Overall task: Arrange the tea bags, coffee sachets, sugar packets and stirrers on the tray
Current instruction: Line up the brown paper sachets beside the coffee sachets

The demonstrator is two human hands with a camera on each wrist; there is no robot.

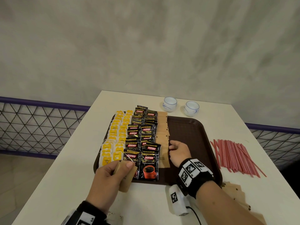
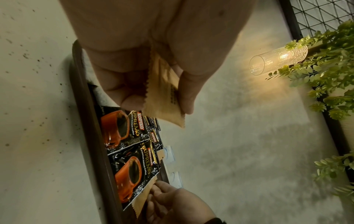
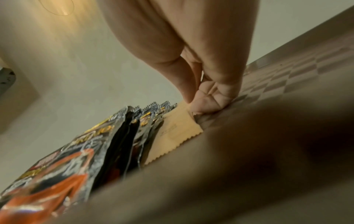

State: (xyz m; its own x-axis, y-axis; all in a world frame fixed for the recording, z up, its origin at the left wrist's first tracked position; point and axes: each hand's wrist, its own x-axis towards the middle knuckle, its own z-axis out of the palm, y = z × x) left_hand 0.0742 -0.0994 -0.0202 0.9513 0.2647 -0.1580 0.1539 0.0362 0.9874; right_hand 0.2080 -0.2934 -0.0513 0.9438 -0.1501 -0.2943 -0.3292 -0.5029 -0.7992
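We see the left hand (image 1: 108, 174) pinching flat kraft-paper sugar packets (image 2: 164, 97) over the textured brown tray (image 1: 194, 135)'s near rim; right hand (image 1: 178, 151) fingertips (image 3: 201, 106) press a serrated packet (image 3: 178, 133) on the tray beside glossy coffee sachets (image 1: 142, 143).

tray (image 1: 194, 127): yellow tea bags (image 1: 113, 137) | black coffee sachets (image 1: 142, 140) | brown sugar packets (image 1: 162, 127); red stirrers (image 1: 233, 155) beside

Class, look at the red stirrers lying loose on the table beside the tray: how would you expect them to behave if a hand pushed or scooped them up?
The stirrers are thin and round-looking, so they would probably roll and scatter when pushed. They look light, so a loose grip may drop some. Lying flat on the table, they are likely awkward to scoop up.
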